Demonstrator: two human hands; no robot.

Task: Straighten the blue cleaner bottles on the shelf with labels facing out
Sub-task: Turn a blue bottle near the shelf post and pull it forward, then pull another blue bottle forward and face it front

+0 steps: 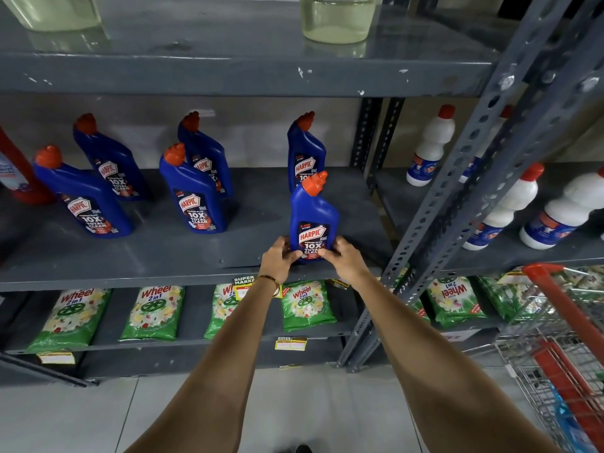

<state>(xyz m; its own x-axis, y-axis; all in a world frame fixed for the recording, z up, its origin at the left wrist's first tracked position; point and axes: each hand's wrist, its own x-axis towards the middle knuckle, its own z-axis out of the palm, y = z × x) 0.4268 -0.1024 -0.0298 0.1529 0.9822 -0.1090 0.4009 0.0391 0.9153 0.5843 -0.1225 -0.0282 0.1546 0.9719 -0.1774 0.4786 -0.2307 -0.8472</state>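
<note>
Several blue cleaner bottles with orange caps stand on the grey middle shelf (163, 256). The front right bottle (312, 210) stands upright at the shelf's front edge, label facing me. My left hand (279, 258) grips its base from the left and my right hand (343, 256) grips it from the right. Another bottle (305, 148) stands right behind it. Two bottles (192, 194) (206, 148) stand in the middle, and two more (85, 194) (108, 155) at the left, all with labels outward.
White bottles (510, 207) with red caps fill the right-hand bay. Green detergent packets (307, 305) lie on the lower shelf. A perforated steel upright (457, 204) divides the bays. A red-handled wire trolley (562, 338) stands at the right. Pale liquid jars (338, 18) sit on the top shelf.
</note>
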